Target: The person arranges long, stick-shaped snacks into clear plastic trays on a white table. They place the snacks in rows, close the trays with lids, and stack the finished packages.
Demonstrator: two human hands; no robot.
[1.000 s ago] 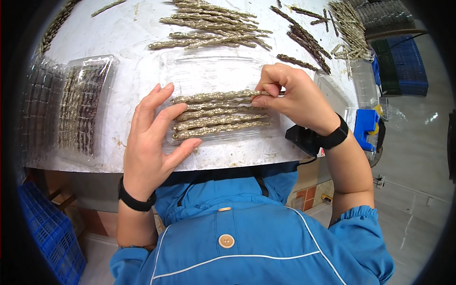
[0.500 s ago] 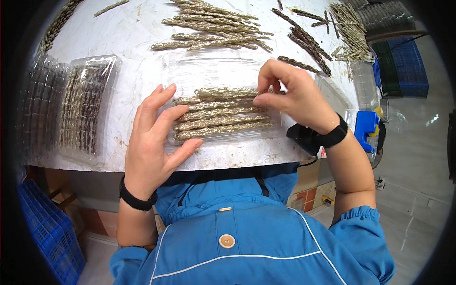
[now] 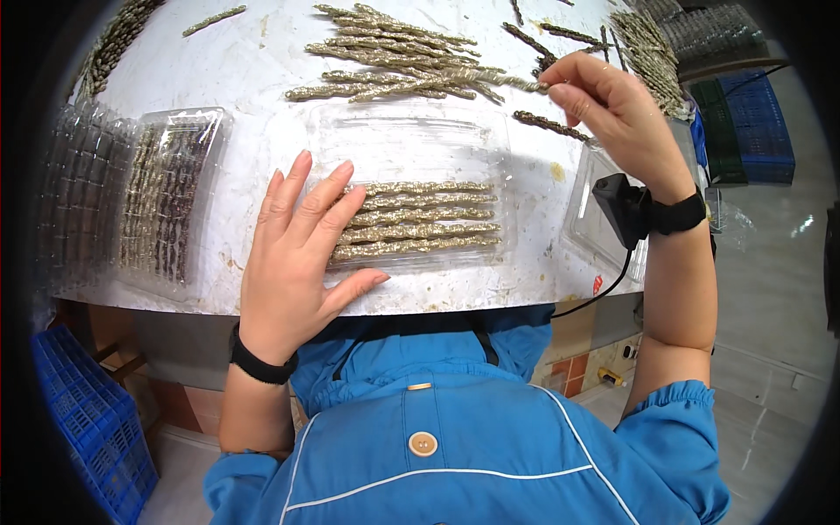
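In front of me lies a clear plastic tray (image 3: 411,131) with several gold twisted sticks (image 3: 429,229) side by side in its near part. My left hand (image 3: 287,262) rests at the tray's left end, fingers spread, covering the ends of those sticks. Up to the right, my right hand (image 3: 617,118) pinches the right end of a gold twisted stick (image 3: 512,80) between thumb and fingertips. That stick's other end lies over a loose pile of gold sticks (image 3: 376,52) beyond the tray.
Dark twisted sticks (image 3: 551,125) lie right of the pile, with more gold sticks (image 3: 652,61) behind. A filled clear pack (image 3: 162,197) and stacked packs (image 3: 79,192) stand left. Another clear tray (image 3: 582,206) lies right. Blue crates (image 3: 92,420) stand below the table.
My right hand has left the tray, moved up and right to the pile, and now grips a stick there. My left hand has shifted slightly and lies flatter over the stick ends.
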